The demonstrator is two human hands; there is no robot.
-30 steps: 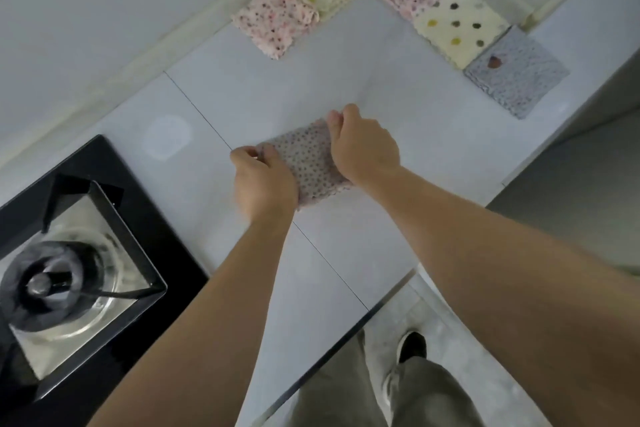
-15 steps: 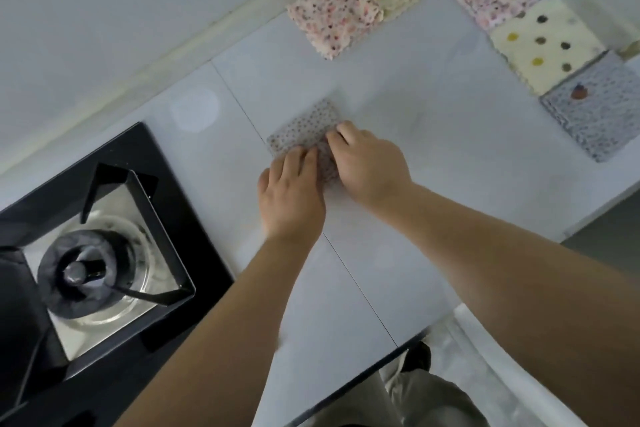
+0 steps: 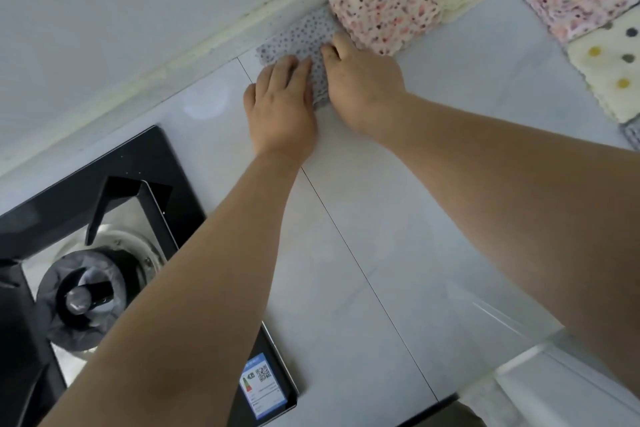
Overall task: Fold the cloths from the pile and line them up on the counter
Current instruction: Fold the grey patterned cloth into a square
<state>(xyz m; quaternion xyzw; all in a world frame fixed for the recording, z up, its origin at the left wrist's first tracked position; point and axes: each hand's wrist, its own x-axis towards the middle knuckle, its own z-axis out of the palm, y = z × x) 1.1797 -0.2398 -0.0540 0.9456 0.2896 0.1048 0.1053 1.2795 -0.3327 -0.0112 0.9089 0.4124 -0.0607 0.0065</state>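
Blue-and-white energy label (image 3: 264, 386) stuck on near corner of black hob (image 3: 173, 177). Carries a small QR code at upper right and a stack of coloured efficiency bars at left. Printed lines beneath too small and blurred to read.

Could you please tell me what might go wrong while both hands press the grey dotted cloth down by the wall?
1. The grey dotted cloth lies against the pink speckled cloth; a further push from the right hand could nudge that neighbour out of line.
2. The left hand presses only the near part; the folded layers may spring open once both hands lift.
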